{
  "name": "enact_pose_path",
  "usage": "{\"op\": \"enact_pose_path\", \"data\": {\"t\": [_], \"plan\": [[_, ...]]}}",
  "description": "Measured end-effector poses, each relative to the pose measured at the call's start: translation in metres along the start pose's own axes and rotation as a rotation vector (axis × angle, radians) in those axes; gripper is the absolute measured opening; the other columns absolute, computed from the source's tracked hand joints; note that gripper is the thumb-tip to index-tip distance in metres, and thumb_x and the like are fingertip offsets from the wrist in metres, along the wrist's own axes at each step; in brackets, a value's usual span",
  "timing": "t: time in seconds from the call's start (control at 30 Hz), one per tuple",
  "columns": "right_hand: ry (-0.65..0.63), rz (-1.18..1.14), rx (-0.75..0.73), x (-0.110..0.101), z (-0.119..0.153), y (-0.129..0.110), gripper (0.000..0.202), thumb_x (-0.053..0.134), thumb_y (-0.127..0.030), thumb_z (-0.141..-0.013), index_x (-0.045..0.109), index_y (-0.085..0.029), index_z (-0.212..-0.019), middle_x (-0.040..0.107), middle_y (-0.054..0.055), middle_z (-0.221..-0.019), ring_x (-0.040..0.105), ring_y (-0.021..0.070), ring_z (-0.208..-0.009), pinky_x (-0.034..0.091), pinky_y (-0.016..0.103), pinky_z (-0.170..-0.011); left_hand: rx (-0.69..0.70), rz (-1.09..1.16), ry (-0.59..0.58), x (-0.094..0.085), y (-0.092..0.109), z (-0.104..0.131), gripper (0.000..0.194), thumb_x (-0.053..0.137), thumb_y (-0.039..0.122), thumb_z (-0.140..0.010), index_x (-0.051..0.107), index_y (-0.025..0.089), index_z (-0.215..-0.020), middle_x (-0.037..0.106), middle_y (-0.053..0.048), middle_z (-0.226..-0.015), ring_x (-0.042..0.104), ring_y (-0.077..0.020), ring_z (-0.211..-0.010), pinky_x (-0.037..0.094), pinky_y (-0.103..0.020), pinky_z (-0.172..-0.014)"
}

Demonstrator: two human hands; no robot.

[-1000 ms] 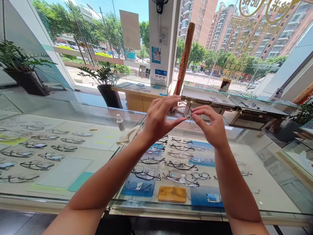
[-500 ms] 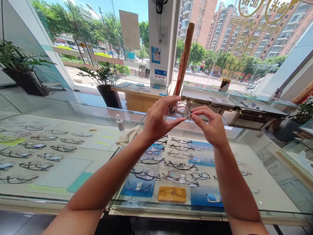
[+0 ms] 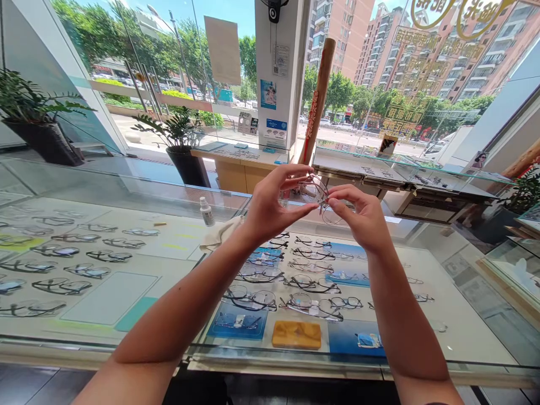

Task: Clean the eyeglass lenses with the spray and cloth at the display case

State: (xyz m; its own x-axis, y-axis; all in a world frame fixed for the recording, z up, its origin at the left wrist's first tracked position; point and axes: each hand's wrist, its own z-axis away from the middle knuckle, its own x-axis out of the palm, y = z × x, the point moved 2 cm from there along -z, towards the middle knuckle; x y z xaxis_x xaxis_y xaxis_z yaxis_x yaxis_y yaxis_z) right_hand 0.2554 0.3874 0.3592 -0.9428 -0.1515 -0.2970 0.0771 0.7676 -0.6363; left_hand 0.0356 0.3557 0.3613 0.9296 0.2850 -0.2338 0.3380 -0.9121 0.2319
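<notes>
Above the glass display counter [image 3: 422,337], both hands hold a thin-rimmed pair of eyeglasses [image 3: 332,216]. My left hand [image 3: 272,202] grips one lens rim between thumb and fingers, with the thumb below and the index finger on top. Close to the bridge, my right hand [image 3: 358,216] pinches the frame with thumb and fingertips. The glasses are tilted, one lens higher on the left and the other lower. Fine details of the frame are too small to make out against the bright background.
Rows of eyeglasses [image 3: 314,284] lie under the counter glass, beside a brown glasses case [image 3: 296,335]. A small white bottle [image 3: 206,211] and a beige cloth [image 3: 221,233] rest left of my hands. Further off stand a wooden pole [image 3: 319,98] and a potted plant [image 3: 185,146].
The glasses have turned slightly in my hands, and the lower lens has shifted a little left and down. My right hand has moved very slightly left.
</notes>
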Motion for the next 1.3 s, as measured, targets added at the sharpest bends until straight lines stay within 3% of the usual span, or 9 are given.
{"op": "enact_pose_path", "data": {"t": [0.17, 0.33, 0.6, 0.67, 0.77, 0.83, 0.97, 1.1, 1.3], "plan": [[-0.055, -0.177, 0.152, 0.002, 0.0, 0.006, 0.011, 0.081, -0.039, -0.094, 0.083, -0.028, -0.094, 0.08, 0.006, -0.128, 0.074, 0.027, -0.119, 0.058, 0.052, -0.108, -0.091, 0.075, -0.034, 0.0, -0.002, 0.002, 0.063, 0.092, 0.031, -0.086, 0.061, 0.021, -0.139, 0.071, -0.012, -0.138, 0.076, -0.0275, -0.123, 0.069, -0.041, -0.107], [-0.072, -0.284, 0.281, 0.005, 0.001, 0.004, 0.021, 0.087, -0.046, -0.087, 0.085, -0.027, -0.097, 0.085, 0.006, -0.114, 0.078, 0.0274, -0.11, 0.064, 0.051, -0.102, -0.14, 0.094, -0.065, -0.001, -0.007, 0.004, 0.067, 0.092, 0.04, -0.085, 0.059, 0.023, -0.141, 0.069, -0.014, -0.14, 0.075, -0.0308, -0.126, 0.07, -0.042, -0.105], [0.0, -0.268, 0.292, 0.005, 0.001, 0.008, 0.025, 0.091, -0.047, -0.082, 0.087, -0.026, -0.096, 0.086, 0.006, -0.096, 0.078, 0.0237, -0.088, 0.067, 0.045, -0.086, -0.134, 0.052, -0.091, 0.001, -0.006, 0.003, 0.068, 0.088, 0.043, -0.089, 0.056, 0.024, -0.145, 0.068, -0.014, -0.142, 0.074, -0.0282, -0.125, 0.068, -0.042, -0.105], [0.053, -0.276, 0.27, 0.004, 0.001, 0.011, 0.022, 0.09, -0.043, -0.083, 0.087, -0.026, -0.096, 0.086, 0.006, -0.097, 0.079, 0.0233, -0.089, 0.067, 0.045, -0.088, -0.064, -0.062, 0.015, 0.001, 0.0, 0.002, 0.06, 0.086, 0.039, -0.091, 0.059, 0.023, -0.142, 0.069, -0.014, -0.139, 0.074, -0.0254, -0.12, 0.066, -0.041, -0.103], [0.167, -0.246, 0.232, 0.005, 0.0, 0.015, 0.018, 0.088, -0.04, -0.086, 0.086, -0.026, -0.098, 0.086, 0.006, -0.105, 0.08, 0.0242, -0.097, 0.066, 0.046, -0.095, 0.039, -0.275, 0.29, 0.003, 0.013, 0.004, 0.021, 0.079, 0.03, -0.095, 0.073, 0.024, -0.114, 0.072, -0.004, -0.099, 0.069, -0.0166, -0.087, 0.062, -0.035, -0.081], [0.209, -0.194, 0.19, 0.008, 0.001, 0.013, 0.017, 0.085, -0.039, -0.089, 0.085, -0.025, -0.098, 0.085, 0.007, -0.111, 0.079, 0.0258, -0.106, 0.064, 0.049, -0.102, -0.039, -0.283, 0.27, 0.01, 0.018, 0.007, 0.009, 0.075, 0.03, -0.098, 0.075, 0.023, -0.094, 0.062, 0.002, -0.073, 0.056, -0.0126, -0.065, 0.051, -0.03, -0.062], [0.242, 0.006, 0.016, 0.022, 0.008, 0.0, 0.01, 0.079, -0.034, -0.095, 0.084, -0.025, -0.097, 0.083, 0.008, -0.115, 0.077, 0.027, -0.113, 0.06, 0.051, -0.108, -0.405, -0.033, 0.066, 0.027, 0.016, 0.014, 0.027, 0.077, 0.048, -0.097, 0.081, 0.023, -0.089, 0.056, 0.003, -0.058, 0.044, -0.0109, -0.053, 0.035, -0.029, -0.05], [0.293, 0.22, -0.132, 0.033, 0.014, -0.012, 0.011, 0.071, -0.028, -0.101, 0.082, -0.026, -0.101, 0.082, 0.008, -0.114, 0.076, 0.0268, -0.111, 0.06, 0.052, -0.105, -0.597, 0.164, 0.123, 0.033, 0.006, 0.018, 0.035, 0.085, 0.057, -0.087, 0.085, 0.022, -0.088, 0.066, 0.0, -0.064, 0.048, -0.0121, -0.056, 0.037, -0.029, -0.05], [0.234, 0.316, -0.151, 0.039, 0.016, -0.013, 0.019, 0.064, -0.024, -0.102, 0.081, -0.025, -0.111, 0.08, 0.012, -0.124, 0.075, 0.0278, -0.119, 0.058, 0.054, -0.11, -0.745, 0.294, 0.167, 0.04, -0.009, 0.023, 0.036, 0.093, 0.054, -0.077, 0.086, 0.021, -0.089, 0.066, 0.0, -0.062, 0.046, -0.0105, -0.055, 0.035, -0.026, -0.05]]}}
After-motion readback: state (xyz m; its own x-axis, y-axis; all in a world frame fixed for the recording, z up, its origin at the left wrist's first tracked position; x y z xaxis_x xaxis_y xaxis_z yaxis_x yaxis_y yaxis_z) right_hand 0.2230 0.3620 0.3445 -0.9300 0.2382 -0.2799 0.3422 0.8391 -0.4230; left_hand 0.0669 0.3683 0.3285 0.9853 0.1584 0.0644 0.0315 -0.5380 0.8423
